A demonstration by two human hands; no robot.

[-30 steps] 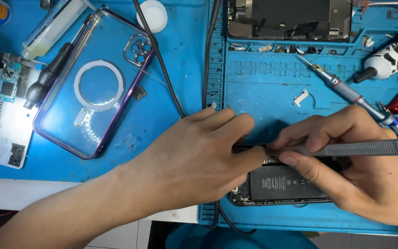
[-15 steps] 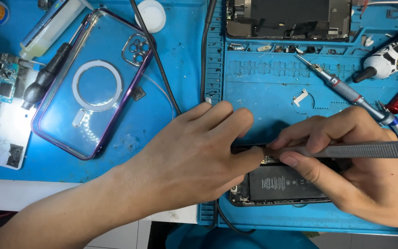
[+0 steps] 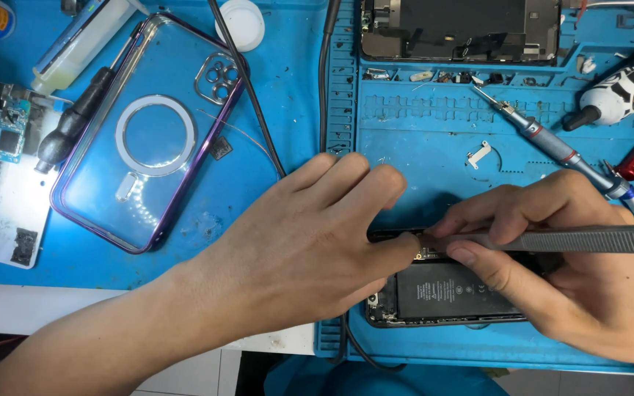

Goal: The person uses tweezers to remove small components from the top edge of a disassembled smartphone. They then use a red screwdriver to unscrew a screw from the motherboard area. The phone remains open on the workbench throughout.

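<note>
An opened phone [image 3: 442,293] with its black battery showing lies on the blue repair mat [image 3: 434,139], partly hidden under both hands. My left hand [image 3: 310,242] rests flat on the phone's left end, fingertips pressing near its top edge. My right hand [image 3: 552,271] pinches grey metal tweezers [image 3: 574,238], whose tip meets the phone's inner parts right beside my left fingertips.
A clear phone case with a purple rim [image 3: 148,132] lies at the left. A precision screwdriver [image 3: 552,147] and a thicker white-and-black driver [image 3: 621,92] lie at the right. Another opened phone frame [image 3: 460,29] sits at the top. Black cables [image 3: 247,88] cross the mat; a circuit board [image 3: 1,132] is far left.
None beyond a slight shift of the view; both hands stay on the phone with the tweezers at the same spot.
</note>
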